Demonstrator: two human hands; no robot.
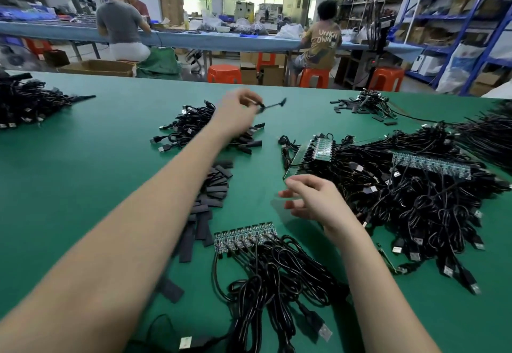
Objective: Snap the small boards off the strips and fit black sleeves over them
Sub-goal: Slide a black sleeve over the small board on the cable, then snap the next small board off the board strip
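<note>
My left hand (238, 108) is stretched out over the far pile of sleeved cables (199, 131), and its curled fingers pinch a blurred black cable piece (273, 104). My right hand (313, 200) hovers above the green mat with fingers loosely curled and nothing in it. A strip of small blue-green boards (245, 236) with black cables attached lies near me. Loose black sleeves (210, 194) lie in a row under my left forearm. More board strips (321, 149) (432, 164) rest on the big cable heap at the right.
A tangled heap of black USB cables (415, 203) fills the right of the green table (83, 172). Other cable piles sit far left (27, 103) and far right (368, 103). People sit at a blue bench behind, with orange stools (224, 74) between.
</note>
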